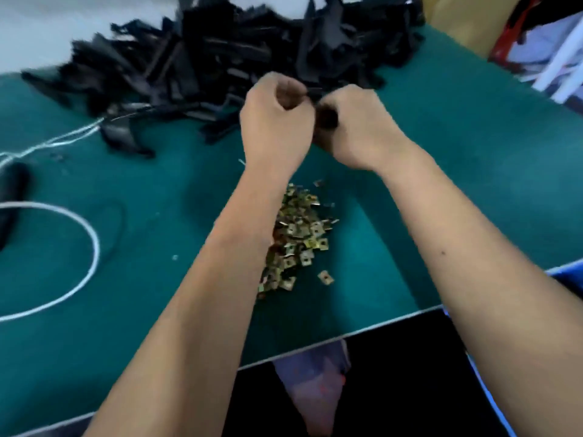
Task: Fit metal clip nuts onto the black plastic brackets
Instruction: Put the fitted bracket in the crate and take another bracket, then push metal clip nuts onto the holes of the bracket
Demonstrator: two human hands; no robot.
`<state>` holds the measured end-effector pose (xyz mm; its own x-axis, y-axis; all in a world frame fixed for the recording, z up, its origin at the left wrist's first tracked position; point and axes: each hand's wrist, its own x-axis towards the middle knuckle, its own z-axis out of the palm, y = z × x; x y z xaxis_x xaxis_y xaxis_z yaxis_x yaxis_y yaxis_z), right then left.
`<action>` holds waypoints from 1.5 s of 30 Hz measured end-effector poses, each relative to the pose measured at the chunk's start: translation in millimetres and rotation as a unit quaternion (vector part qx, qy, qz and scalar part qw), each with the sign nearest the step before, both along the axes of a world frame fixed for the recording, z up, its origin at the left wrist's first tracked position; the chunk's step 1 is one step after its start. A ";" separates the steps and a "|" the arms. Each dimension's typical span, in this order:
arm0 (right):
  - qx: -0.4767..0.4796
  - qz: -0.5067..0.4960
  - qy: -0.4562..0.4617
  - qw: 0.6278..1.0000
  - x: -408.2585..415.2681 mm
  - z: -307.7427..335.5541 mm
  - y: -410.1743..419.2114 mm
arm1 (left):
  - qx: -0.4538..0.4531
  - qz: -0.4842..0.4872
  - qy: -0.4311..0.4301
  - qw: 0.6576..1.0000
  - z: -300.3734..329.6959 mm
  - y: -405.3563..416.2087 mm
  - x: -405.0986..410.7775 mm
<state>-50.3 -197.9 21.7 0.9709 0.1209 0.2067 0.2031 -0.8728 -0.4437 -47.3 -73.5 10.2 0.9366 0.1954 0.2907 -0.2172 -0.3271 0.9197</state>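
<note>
**Workstation Layout**

The table (473, 184) spans the scene. A heap of brackets (220, 58) lies along its far side, left of centre to centre. A pile of clip nuts (296, 238) lies on the table at centre, nearer than the heap. The left hand (276, 121) and right hand (356, 127) are raised side by side between heap and pile, a bracket (326, 116) between them. A looped cable (91, 247) lies on the table at the near left.

Clip nuts (296, 238): shiny yellowish metal. Brackets (220, 55): matt black plastic. Table (473, 137): matt green, cloth-like.
</note>
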 end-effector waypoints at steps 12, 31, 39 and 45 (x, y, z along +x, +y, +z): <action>-0.058 0.214 0.084 0.971 46.9 -17.6 174.3 | 0.249 0.246 0.164 0.922 -49.1 190.0 37.0; -0.164 0.347 0.205 0.900 12.7 1.0 116.2 | 0.130 0.304 0.143 0.933 -35.6 181.3 30.1; 0.386 0.205 0.139 0.888 26.6 -35.9 65.6 | -0.571 -0.068 0.149 0.804 -29.8 127.4 23.7; 0.398 0.180 0.127 0.891 29.4 -49.7 60.6 | -0.554 -0.091 0.172 0.809 -34.5 115.6 20.7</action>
